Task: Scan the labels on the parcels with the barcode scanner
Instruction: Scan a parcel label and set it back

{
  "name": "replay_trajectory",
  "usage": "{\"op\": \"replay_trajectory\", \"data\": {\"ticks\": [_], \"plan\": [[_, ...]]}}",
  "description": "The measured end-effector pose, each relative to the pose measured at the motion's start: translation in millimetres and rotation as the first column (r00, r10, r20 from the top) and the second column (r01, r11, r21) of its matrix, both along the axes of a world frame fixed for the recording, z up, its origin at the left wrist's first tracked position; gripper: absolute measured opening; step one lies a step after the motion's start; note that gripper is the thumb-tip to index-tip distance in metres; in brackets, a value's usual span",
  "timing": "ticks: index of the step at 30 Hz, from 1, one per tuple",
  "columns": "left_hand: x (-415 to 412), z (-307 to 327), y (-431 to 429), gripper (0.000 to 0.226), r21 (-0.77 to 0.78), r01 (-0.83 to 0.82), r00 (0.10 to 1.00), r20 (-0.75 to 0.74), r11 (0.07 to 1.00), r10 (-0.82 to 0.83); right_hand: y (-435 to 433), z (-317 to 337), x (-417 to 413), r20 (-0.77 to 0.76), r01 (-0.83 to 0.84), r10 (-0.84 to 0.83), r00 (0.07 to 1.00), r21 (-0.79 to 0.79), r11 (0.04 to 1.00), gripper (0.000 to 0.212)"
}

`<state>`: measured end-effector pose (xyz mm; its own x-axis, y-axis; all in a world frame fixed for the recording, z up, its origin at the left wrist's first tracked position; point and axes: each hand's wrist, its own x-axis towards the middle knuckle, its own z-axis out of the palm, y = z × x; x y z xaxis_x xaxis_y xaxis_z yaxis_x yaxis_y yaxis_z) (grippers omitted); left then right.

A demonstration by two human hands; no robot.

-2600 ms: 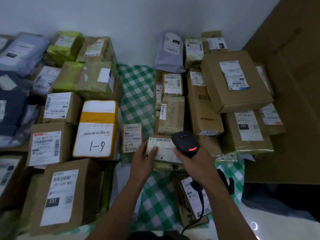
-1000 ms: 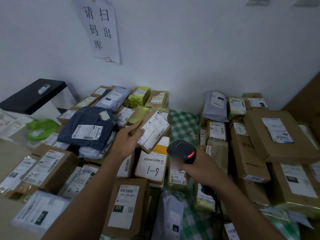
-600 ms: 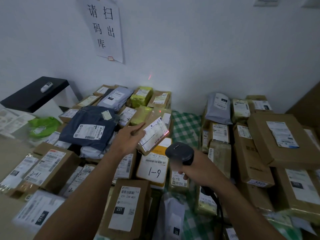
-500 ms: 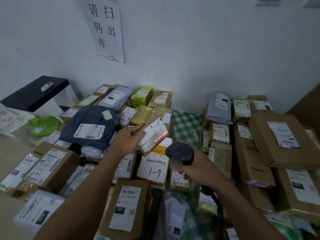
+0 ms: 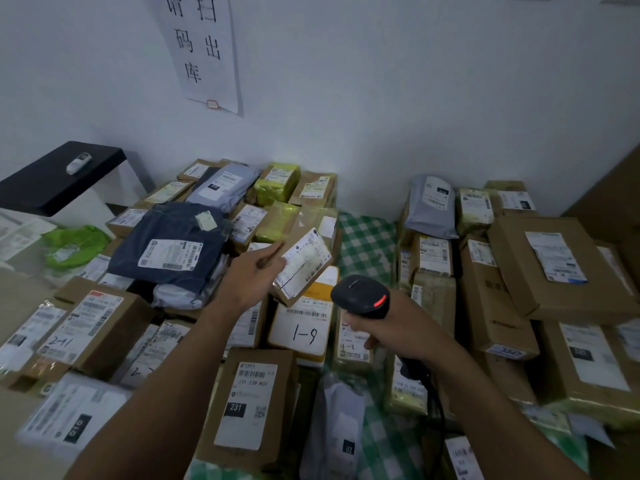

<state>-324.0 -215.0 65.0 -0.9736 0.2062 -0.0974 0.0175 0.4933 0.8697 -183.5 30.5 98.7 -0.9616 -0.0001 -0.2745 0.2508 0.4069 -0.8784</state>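
My left hand point(image 5: 254, 277) holds a small brown parcel point(image 5: 304, 266) tilted up above the left pile, its white label facing me. Just below and to the right of it, my right hand point(image 5: 384, 329) grips a black barcode scanner point(image 5: 360, 296) with a red light on its head. The scanner's cable runs down past my right forearm. Under the held parcel lies a yellow-and-white box marked 1-9 point(image 5: 301, 329). A small parcel marked 4-3 point(image 5: 349, 344) lies partly behind my right hand.
Labelled boxes and bags crowd a green checked cloth point(image 5: 365, 242): a dark blue bag point(image 5: 173, 251) on the left pile, a large brown box point(image 5: 561, 265) on the right, a box marked 231 point(image 5: 247, 407) in front. A black shelf point(image 5: 59, 176) stands far left. A paper sign point(image 5: 201, 46) hangs on the wall.
The small parcel was lifted from the table's middle and carried up over the left pile. The red scan line seen on its label half a second ago is gone. The scanner has stayed just below it.
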Motion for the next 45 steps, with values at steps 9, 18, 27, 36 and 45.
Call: {"op": "replay_trajectory", "data": {"ticks": [9,18,27,36,45], "plan": [[97,-75,82,0.061,0.019,0.035,0.996,0.083,0.999,-0.036,44,-33,29,0.059,0.276,-0.272,0.96,-0.075,0.958,0.028],[111,-145,144,0.057,-0.304,0.101,0.99,0.122,0.947,-0.066,73,-65,50,0.161,0.342,-0.322,0.933,-0.113,0.933,0.043],[103,-132,166,0.08,-0.634,0.144,0.959,-0.1,0.76,-0.265,98,-82,57,0.2,0.41,-0.382,0.902,-0.127,0.903,0.026],[103,-180,177,0.084,-0.84,0.221,0.858,-0.074,0.495,-0.508,111,-77,61,0.226,0.446,-0.406,0.885,-0.165,0.88,0.039],[104,-199,173,0.068,-0.835,0.076,0.833,-0.247,0.545,-0.495,121,-81,71,0.234,0.448,-0.405,0.884,-0.171,0.878,0.035]]}}
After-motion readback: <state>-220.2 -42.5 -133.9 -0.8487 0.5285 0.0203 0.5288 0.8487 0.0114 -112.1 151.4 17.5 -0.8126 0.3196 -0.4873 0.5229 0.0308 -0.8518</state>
